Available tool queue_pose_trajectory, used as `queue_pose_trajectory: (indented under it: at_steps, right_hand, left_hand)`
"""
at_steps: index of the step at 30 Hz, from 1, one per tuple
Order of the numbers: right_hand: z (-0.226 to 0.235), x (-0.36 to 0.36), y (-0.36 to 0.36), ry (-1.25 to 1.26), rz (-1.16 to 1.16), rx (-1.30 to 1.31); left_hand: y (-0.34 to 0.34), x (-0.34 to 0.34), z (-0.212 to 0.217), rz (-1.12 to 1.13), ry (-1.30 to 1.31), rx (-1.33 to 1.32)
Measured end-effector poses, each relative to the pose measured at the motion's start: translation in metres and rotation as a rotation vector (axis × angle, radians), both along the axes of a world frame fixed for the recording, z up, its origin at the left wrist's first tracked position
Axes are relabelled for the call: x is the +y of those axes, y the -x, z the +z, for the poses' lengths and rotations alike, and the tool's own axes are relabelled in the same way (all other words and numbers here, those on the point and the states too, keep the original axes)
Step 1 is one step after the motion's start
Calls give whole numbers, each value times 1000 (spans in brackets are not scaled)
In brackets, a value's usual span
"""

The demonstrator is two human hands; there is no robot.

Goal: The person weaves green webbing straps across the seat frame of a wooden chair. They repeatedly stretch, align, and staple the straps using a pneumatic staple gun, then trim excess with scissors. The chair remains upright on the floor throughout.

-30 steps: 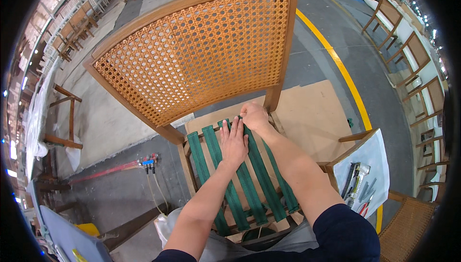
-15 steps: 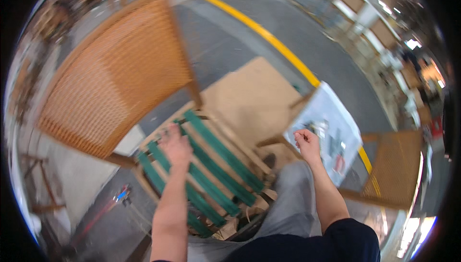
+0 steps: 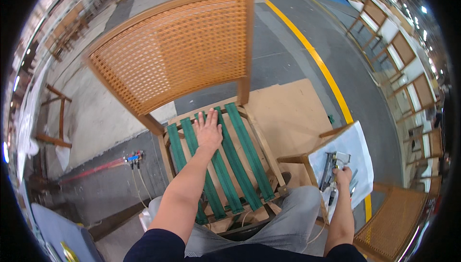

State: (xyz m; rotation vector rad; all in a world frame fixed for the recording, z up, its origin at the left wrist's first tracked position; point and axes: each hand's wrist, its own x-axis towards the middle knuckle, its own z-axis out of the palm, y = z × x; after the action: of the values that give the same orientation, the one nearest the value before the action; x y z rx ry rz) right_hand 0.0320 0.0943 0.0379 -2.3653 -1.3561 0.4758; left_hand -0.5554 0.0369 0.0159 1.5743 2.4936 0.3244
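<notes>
Your L hand (image 3: 208, 132) lies flat, fingers spread, on green straps (image 3: 235, 151) of chair (image 3: 173, 55). R hand (image 3: 342, 175) is clamped on stapler (image 3: 331, 168) on side table (image 3: 357, 142).

Background: yellow floor line (image 3: 314, 58), brown cardboard sheet (image 3: 288, 113), red hose (image 3: 91, 170), and framed chairs (image 3: 408, 70) along the right.
</notes>
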Motion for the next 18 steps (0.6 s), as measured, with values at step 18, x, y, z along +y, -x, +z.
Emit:
queue_pose_trajectory:
  at_steps: [18]
  right_hand:
    - [106, 52, 386, 380, 658, 887]
  left_hand:
    - [5, -7, -7, 26, -46, -69]
